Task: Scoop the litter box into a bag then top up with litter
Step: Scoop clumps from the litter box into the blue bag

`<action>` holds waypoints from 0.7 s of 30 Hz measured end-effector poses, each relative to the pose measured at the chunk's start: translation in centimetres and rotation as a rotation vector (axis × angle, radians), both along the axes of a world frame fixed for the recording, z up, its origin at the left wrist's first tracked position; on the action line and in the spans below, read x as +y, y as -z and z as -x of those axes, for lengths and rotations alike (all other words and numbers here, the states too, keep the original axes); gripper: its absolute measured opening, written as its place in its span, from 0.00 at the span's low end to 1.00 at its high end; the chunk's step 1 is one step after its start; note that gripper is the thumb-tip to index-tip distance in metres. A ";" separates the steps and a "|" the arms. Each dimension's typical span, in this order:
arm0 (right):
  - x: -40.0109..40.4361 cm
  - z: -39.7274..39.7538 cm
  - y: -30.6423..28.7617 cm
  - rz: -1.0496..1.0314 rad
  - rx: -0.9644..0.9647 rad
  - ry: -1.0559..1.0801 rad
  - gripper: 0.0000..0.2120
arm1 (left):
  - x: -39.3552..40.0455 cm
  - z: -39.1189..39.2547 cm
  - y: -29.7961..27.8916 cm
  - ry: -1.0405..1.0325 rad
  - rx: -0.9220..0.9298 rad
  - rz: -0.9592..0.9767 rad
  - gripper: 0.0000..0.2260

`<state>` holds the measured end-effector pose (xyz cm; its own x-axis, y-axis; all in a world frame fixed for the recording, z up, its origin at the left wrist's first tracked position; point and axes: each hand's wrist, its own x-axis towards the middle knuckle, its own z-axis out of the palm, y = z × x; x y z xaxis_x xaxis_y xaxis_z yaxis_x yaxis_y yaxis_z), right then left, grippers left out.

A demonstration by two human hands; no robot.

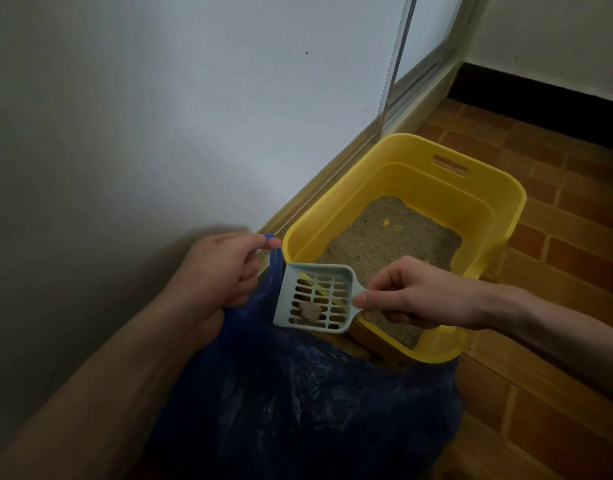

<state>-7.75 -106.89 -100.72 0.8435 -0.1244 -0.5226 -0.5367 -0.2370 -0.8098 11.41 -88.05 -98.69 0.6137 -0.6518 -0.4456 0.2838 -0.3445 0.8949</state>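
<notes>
1. The right hand [407, 296] pinches the short handle of a pale blue slotted scoop [317, 297], thumb on top and fingers curled beneath; the handle itself is almost wholly covered by the fingers.
2. The scoop is held over the near-left corner of the yellow litter box [485, 202], its front edge reaching out over the mouth of the dark blue bag [298, 393].
3. One brownish clump [310, 310] sits on the scoop's grid (whether anything else lies on it cannot be made out).
4. The left hand [222, 268] grips the bag's upper edge, fingers curled round a gathered bit of plastic, holding it up just beside the box's rim.
5. The bag's inside is too dark to read, and its lower part runs out of the bottom of the picture.
6. Grey-brown litter [395, 233] covers the box floor, with a small yellow patch showing through near the middle; the near-right part of the litter is hidden behind the right hand.
7. The box stands on a reddish brick-pattern floor [568, 258], close against a pale wall [159, 116] with a metal-framed track along its base (both forearms are cut off by the frame edges).
</notes>
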 end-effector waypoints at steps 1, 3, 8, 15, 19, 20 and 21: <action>0.3 -0.1 -0.1 0.033 0.003 -0.015 0.18 | 0.1 0.0 -0.1 0.002 0.000 -0.003 0.12; 0.9 -0.3 -0.4 0.096 -0.001 -0.056 0.18 | 0.2 -0.1 -0.1 0.012 0.001 -0.008 0.12; 2.3 -0.8 -0.8 0.179 -0.013 -0.148 0.16 | 0.3 -0.3 -0.2 0.020 -0.006 -0.012 0.12; 3.8 -0.5 -0.7 0.367 0.012 -0.304 0.15 | 0.3 -0.2 -0.1 0.004 -0.006 0.015 0.12; 5.3 -0.5 -0.3 0.481 0.032 -0.397 0.13 | 0.2 -0.1 0.0 0.003 -0.014 0.019 0.11; 5.7 -0.6 -0.2 0.502 0.038 -0.424 0.14 | 0.1 -0.1 0.1 0.003 -0.012 0.021 0.11; 6.1 -0.8 0.0 0.526 0.052 -0.454 0.14 | 0.1 -0.1 0.1 0.005 -0.009 0.024 0.11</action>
